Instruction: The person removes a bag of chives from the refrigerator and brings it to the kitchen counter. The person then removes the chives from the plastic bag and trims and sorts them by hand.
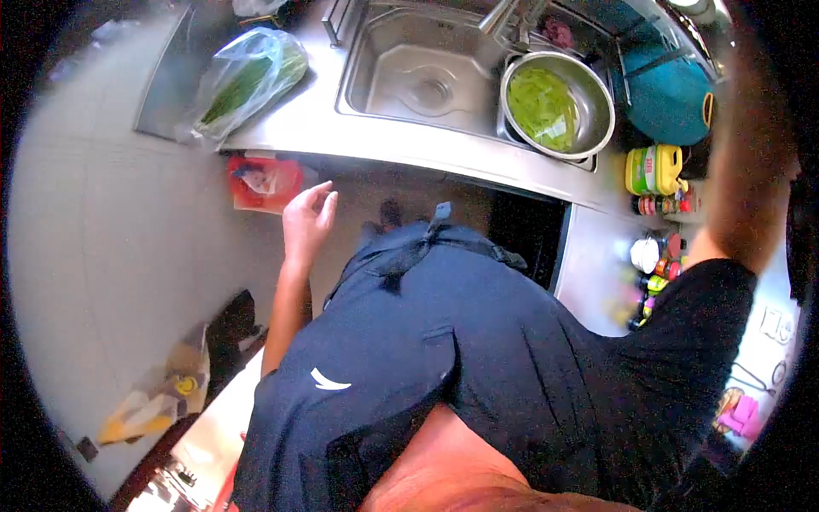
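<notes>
My left hand [310, 218] hangs in front of the counter's edge, beside a red bag or container [263, 183]. Its fingers are loosely bent and slightly apart, with nothing in them. My right arm [751, 171] is raised along the right side of the view; the hand itself is out of sight. On the counter [367, 141], a clear plastic bag [256, 77] holds long green vegetables. A metal bowl [595, 128] with cut green pieces in water rests at the right part of the sink [409, 64].
A yellow jug [655, 169] stands right of the bowl, near a round teal object [670, 94]. Several jars and bottles [653, 277] line the right-hand counter [597, 256]. A yellow and white bag [175, 384] lies at the lower left.
</notes>
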`<state>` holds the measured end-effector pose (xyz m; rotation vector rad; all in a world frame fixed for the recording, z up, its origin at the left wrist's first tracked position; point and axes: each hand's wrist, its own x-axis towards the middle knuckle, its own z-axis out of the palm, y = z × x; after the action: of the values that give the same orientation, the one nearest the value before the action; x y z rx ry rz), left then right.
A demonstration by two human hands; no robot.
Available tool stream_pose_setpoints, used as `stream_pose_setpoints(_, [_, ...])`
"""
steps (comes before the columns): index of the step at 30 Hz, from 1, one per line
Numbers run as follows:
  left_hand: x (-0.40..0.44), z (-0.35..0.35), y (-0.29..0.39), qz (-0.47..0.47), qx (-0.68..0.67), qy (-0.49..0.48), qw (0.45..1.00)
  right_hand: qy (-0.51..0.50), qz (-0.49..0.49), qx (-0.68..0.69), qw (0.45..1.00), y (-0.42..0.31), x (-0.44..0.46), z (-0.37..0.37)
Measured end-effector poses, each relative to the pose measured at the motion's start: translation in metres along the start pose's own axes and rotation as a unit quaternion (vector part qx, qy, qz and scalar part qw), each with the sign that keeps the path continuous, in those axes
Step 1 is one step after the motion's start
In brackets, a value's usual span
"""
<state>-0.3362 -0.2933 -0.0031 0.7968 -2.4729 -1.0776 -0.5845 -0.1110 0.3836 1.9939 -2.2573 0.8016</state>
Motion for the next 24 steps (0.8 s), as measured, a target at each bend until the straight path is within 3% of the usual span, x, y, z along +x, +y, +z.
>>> stream_pose_setpoints(3, [-0.033,-0.002,0.005,-0.044,-0.007,0.025,0.999,-0.044,-0.018,0.036,0.998,0.005,-0.011,0.045])
stream_pose_setpoints(4, [-0.043,-0.005,0.008,-0.040,-0.003,0.019,0.999,-0.091,0.024,0.047,0.994,0.010,-0.018,0.060])
stream_pose_setpoints(5, [-0.053,-0.007,0.008,-0.044,0.000,0.022,0.999,0.108,-0.182,0.079,0.974,0.039,-0.032,0.103])
stream_pose_setpoints(6, [-0.063,-0.011,0.007,-0.065,0.010,0.029,0.997,0.054,-0.161,0.062,0.983,0.056,-0.047,0.124])
stream_pose_setpoints(7, [-0.072,-0.016,0.005,-0.087,0.020,0.034,0.995,0.069,-0.154,0.092,0.981,0.067,-0.061,0.147])
stream_pose_setpoints(11, [-0.096,-0.019,-0.014,-0.138,-0.031,0.063,0.988,0.028,-0.067,-0.032,0.997,0.105,-0.107,0.210])
stream_pose_setpoints(15, [-0.083,-0.017,-0.021,-0.165,-0.035,0.035,0.985,0.066,-0.042,-0.055,0.995,0.156,-0.127,0.260])
stream_pose_setpoints(19, [-0.052,-0.025,-0.037,-0.097,-0.019,0.016,0.995,0.055,0.039,-0.032,0.997,0.194,-0.130,0.295])
stream_pose_setpoints(24, [0.005,-0.048,-0.068,-0.081,-0.024,-0.022,0.996,0.019,0.144,-0.069,0.987,0.219,-0.115,0.337])
